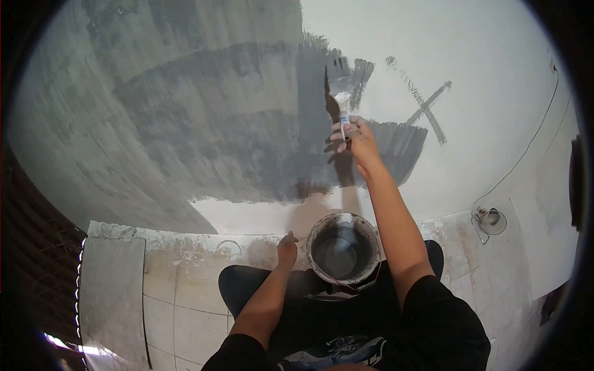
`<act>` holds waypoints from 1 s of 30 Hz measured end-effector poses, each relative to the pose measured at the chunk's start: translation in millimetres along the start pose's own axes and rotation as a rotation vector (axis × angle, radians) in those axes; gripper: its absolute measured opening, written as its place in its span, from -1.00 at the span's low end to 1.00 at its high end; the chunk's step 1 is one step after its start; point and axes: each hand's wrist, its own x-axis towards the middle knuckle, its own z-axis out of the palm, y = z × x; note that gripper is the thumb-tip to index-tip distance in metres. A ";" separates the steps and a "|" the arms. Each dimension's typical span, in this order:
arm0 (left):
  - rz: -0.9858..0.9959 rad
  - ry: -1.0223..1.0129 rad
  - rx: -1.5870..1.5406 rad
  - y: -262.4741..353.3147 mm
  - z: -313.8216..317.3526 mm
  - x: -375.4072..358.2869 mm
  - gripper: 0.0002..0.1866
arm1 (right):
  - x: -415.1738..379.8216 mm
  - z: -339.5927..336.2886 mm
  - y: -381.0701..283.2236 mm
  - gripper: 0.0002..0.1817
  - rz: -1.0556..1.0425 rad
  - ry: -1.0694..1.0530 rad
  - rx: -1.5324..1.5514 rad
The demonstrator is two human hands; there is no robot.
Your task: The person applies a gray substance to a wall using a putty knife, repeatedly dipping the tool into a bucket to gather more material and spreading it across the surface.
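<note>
Black cloth shirt (346, 312) is nearest; before it stands a round, grey-smeared bucket (366, 234), probably for easy reach, beside the relaxed, empty left hand (287, 251). The right hand (357, 137) grips a flat, pale paintbrush (341, 96) by its handle, perhaps for control, bristles upward at the grey-streaked white wall (216, 136)

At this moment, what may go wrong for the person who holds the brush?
The bucket stands between the person's legs, so shifting them might tip it and spill the grey paint. The brush, held up in the right hand, might drip onto the bare forearm.
</note>
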 end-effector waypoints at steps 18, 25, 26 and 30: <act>0.002 -0.025 0.037 -0.8 -1.9 -2.3 -0.44 | 6.6 2.3 78.3 -0.81 -0.430 0.310 -0.639; -0.087 -0.037 0.070 -0.8 -1.4 3.1 -0.41 | -16.0 -2.3 87.8 -0.70 -0.373 0.313 -0.761; -0.119 -0.044 0.064 2.0 -0.8 3.1 -0.40 | -16.1 -5.1 92.6 -0.71 -0.356 0.299 -0.754; 0.037 -0.060 0.157 -7.7 0.6 5.5 -0.38 | -33.6 -7.8 102.0 -0.74 -0.377 0.341 -0.667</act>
